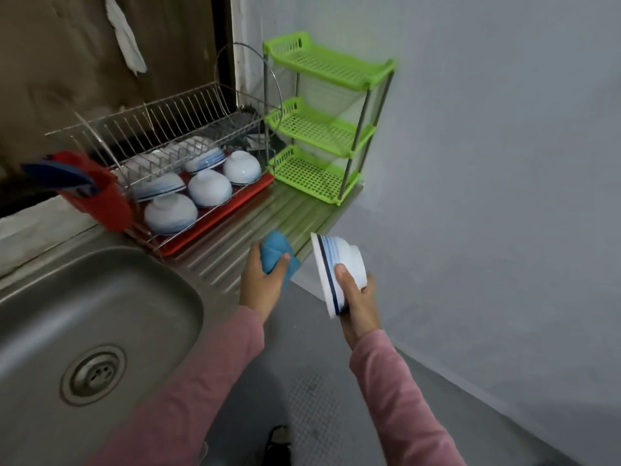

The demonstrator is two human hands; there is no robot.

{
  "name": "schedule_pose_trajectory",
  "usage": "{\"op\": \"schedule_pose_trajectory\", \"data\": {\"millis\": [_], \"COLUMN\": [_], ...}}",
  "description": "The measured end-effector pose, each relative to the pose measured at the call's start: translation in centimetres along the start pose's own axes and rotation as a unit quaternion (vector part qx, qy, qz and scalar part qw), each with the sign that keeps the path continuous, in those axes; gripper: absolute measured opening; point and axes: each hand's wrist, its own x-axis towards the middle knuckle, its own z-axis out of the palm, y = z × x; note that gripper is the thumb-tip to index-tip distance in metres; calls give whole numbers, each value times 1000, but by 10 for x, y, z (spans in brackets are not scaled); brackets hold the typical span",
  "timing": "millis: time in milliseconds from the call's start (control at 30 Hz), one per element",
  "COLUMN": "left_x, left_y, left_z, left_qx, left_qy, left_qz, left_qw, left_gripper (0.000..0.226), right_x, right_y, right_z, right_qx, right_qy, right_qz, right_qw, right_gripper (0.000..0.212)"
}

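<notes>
Bowl (342, 260) in right hand (358, 307); rack (168, 119) holds upturned bowls (210, 187).

Head-worn view, forward and down (close) over sink (100, 297)

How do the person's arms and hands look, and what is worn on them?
Both arms wear long pink sleeves: the left sleeve and the right sleeve end at the wrists. The left hand and the right hand are bare: no gloves, and no ring, watch or bracelet shows.
</notes>
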Motion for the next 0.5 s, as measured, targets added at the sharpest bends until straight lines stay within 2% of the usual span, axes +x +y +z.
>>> {"op": "schedule_pose_trajectory", "data": {"millis": [500], "left_x": [202], "left_y": [-11], "left_z": [56], "left_qx": [19], "left_qy": [153], "left_qz": [10], "left_qw": [988], "left_gripper": [29], "right_x": [241], "right_y": [-33], "right_z": [77], "right_qx": [-156], "right_qy": [-17], "right_qz": [7], "right_qw": [988], "right_gripper": [108]}}
